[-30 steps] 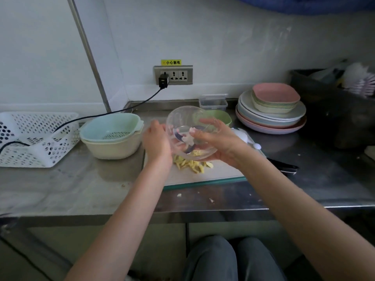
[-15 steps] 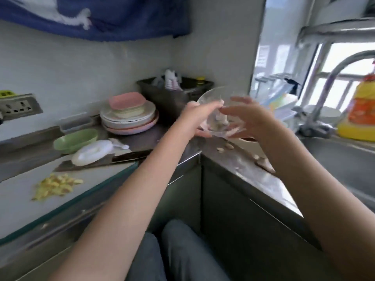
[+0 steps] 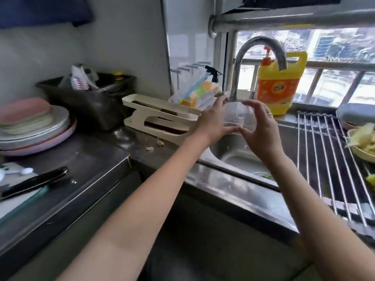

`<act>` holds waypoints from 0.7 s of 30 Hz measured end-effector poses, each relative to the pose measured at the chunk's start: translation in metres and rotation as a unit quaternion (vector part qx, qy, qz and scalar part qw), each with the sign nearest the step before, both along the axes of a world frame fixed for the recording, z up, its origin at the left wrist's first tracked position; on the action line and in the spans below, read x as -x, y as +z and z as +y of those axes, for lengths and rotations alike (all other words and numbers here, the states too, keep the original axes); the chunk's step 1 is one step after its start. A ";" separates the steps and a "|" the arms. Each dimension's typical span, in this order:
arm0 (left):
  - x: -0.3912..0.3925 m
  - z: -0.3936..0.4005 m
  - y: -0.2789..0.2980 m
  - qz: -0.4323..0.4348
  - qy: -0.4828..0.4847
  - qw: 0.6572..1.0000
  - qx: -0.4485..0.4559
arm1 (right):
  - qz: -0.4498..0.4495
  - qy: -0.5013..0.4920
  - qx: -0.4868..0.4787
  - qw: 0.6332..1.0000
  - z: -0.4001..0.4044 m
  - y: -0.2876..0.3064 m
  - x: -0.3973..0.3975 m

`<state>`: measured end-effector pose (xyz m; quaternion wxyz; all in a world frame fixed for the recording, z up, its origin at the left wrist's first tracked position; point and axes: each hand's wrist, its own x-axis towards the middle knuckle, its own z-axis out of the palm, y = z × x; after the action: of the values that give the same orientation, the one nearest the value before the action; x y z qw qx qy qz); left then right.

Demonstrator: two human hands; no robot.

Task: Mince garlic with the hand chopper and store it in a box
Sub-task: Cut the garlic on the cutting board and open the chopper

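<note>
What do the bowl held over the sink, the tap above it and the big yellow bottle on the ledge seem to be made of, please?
The bowl looks like clear, smooth plastic: the fingers show through its wall, though glass cannot be ruled out. The tap seems to be brushed or polished metal, probably stainless steel, given its grey sheen and highlights. The yellow bottle appears to be opaque glossy plastic with a moulded handle.

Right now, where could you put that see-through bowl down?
Free: the dark counter between the stacked plates and cream rack, and the bare bars of the sink rack. Crowded: behind the tap, by the soap bottle. Both hands hold the bowl.
</note>
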<state>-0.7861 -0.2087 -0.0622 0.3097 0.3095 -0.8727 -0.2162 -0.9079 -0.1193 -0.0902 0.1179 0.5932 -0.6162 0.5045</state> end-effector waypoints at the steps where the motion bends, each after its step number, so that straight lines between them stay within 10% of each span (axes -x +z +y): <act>1: 0.001 -0.004 -0.002 -0.020 0.000 1.000 0.018 | 0.005 0.000 0.001 1.000 -0.001 -0.002 -0.001; 7: -0.011 -0.011 0.014 0.015 -0.016 1.000 0.009 | -0.030 -0.002 0.003 1.000 -0.008 0.017 -0.012; 10: -0.049 -0.009 0.046 0.084 -0.003 0.994 -0.072 | -0.184 0.013 0.027 0.982 -0.011 0.046 -0.039; 15: -0.178 -0.012 0.094 0.097 0.043 0.962 -0.251 | -0.424 0.211 -0.107 0.874 -0.033 0.080 -0.138; 21: -0.360 0.014 0.083 0.102 0.211 0.903 -0.360 | -0.412 0.411 -0.315 0.750 -0.069 0.083 -0.307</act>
<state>-0.4264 -0.1947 0.0206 0.3027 0.5527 -0.6137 -0.4757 -0.6011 -0.1884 -0.0072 -0.5596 0.5274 -0.4258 0.4768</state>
